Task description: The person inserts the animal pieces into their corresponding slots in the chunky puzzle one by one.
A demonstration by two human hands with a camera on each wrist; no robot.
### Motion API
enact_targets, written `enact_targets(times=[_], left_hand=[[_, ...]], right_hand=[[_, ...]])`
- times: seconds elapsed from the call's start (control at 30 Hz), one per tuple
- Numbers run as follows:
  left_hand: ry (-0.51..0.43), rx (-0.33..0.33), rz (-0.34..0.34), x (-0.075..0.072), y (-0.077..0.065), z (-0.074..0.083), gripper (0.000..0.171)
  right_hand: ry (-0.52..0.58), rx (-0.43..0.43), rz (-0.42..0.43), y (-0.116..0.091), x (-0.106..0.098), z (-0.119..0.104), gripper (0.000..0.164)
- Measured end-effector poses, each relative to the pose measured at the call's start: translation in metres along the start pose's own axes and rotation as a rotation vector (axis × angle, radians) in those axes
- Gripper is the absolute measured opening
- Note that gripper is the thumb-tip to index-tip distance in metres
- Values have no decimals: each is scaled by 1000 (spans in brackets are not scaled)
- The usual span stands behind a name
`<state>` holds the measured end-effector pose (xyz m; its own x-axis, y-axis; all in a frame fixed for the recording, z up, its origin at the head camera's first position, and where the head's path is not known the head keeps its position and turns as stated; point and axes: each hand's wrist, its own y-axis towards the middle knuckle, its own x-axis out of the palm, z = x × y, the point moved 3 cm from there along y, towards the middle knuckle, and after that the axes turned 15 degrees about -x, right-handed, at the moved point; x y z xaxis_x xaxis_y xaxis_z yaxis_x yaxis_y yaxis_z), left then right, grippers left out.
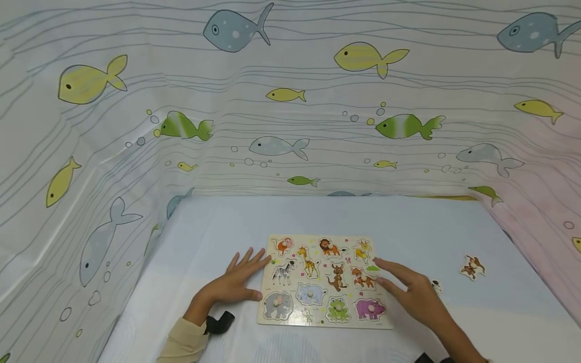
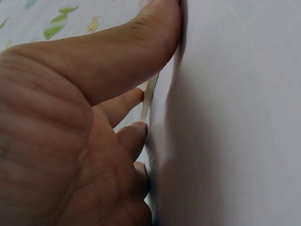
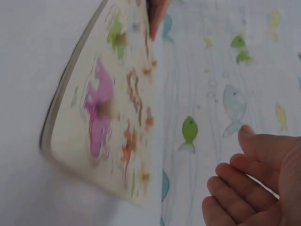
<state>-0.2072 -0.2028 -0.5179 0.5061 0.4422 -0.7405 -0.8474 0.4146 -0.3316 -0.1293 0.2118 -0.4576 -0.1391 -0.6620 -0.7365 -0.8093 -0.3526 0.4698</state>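
Observation:
A wooden peg puzzle board (image 1: 313, 317) lies flat on the table, with animal pieces in it such as an elephant (image 1: 277, 306), a frog (image 1: 338, 308) and a purple hippo (image 1: 369, 309). My left hand (image 1: 236, 280) is at the board's left side, fingers spread, with fingertips and thumb right at the edge. In the left wrist view the fingers (image 2: 131, 136) meet that edge. My right hand (image 1: 410, 287) hovers by the right edge, thumb and index finger apart. The right wrist view shows the right hand (image 3: 249, 188) with loosely bent fingers and nothing in them.
A loose brown and white animal piece (image 1: 472, 267) lies on the table to the right. Another black and white piece (image 1: 437, 286) is partly hidden behind my right hand. A fish-patterned cloth (image 1: 281, 121) rises at the back and both sides of the table (image 1: 236, 217).

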Motion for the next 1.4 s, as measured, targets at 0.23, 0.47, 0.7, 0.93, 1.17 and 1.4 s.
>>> enact_targets(times=[0.23,0.47,0.7,0.93,1.17,1.4], left_hand=[[-1,-3,-1,0,1,-1,97],[8,-4,-2,1,2,-3,97],[8,2,2,0,1,-2,97],[9,2,-5,-1,0,-1,97],[5,3,0,-1,1,0,96],[-3,11,2,0,0,1,96]], right_hand=[[29,208,8,-37,-44,43,46],[155,415,11,-71,-64,74,50],[180,409,51,-89,-57,92,49],[186,419,84,-95,-51,100,50],[102,369,124,-97,-45,104,46],[49,325,124,-101,-38,107,46]])
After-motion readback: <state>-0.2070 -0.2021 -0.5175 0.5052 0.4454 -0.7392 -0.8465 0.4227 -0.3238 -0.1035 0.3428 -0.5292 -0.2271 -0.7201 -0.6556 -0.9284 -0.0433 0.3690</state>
